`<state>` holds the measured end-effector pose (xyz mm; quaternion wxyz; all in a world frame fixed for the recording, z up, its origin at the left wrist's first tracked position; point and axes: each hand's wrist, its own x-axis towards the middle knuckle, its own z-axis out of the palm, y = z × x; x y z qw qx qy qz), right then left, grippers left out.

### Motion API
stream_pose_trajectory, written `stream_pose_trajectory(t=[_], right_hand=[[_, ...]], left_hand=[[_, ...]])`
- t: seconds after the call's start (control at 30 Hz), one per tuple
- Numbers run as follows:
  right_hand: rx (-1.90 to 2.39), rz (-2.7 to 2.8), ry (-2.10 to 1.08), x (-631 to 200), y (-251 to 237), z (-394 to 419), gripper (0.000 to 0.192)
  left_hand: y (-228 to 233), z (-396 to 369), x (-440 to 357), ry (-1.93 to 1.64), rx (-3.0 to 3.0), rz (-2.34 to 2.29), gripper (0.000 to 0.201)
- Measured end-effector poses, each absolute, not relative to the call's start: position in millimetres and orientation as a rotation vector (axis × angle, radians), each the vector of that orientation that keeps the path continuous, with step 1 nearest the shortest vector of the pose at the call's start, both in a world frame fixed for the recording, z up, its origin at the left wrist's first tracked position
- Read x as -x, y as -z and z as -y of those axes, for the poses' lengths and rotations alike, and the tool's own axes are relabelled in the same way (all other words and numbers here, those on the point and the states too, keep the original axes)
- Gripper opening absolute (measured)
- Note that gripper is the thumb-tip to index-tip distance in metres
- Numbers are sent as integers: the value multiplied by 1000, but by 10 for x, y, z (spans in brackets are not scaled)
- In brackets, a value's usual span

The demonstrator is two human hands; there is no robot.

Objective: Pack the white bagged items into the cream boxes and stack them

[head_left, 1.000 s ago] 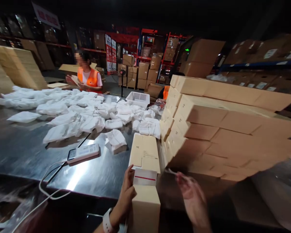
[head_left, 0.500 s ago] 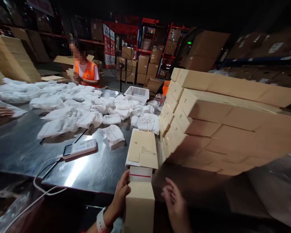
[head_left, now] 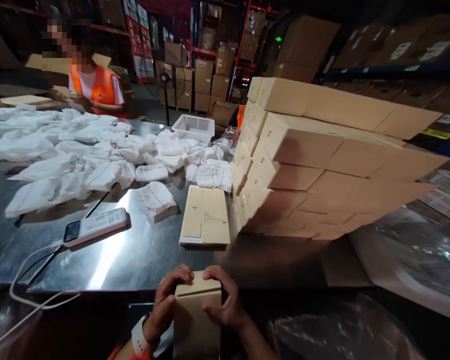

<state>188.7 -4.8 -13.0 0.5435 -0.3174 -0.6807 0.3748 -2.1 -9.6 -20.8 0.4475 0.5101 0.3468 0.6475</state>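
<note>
A metal table (head_left: 150, 257) fills the near left and middle, its dark, polished top broken by a bright streak of reflected light (head_left: 105, 262). Past its far edge, grey floor (head_left: 144, 106) runs back to a stand fan (head_left: 165, 79) and stacked brown cartons (head_left: 203, 77). Behind the cartons rises racking with red uprights (head_left: 243, 42); farther left stand tall red-and-white printed panels (head_left: 139, 42). A small green light (head_left: 278, 38) glows at the far middle-right, just left of a large carton stack (head_left: 308, 47). On the far right, a shelf with a blue beam (head_left: 382, 72) carries labelled cartons (head_left: 399, 46). The upper right is nearly black, and the far left is dim.
</note>
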Motion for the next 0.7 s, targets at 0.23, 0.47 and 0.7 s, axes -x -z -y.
stream_pose_trajectory(t=[0.23, 0.47, 0.7], right_hand=[[760, 1636, -794, -1843, 85, 13, 50], [723, 1669, -744, -1858, 116, 28, 43], [599, 1802, -618, -1907, 85, -26, 25]], left_hand=[[259, 97, 40, -1566, -1578, -832, 33], [248, 93, 19, -1565, -1672, -804, 18], [190, 99, 4, -1592, -1709, -773, 14]])
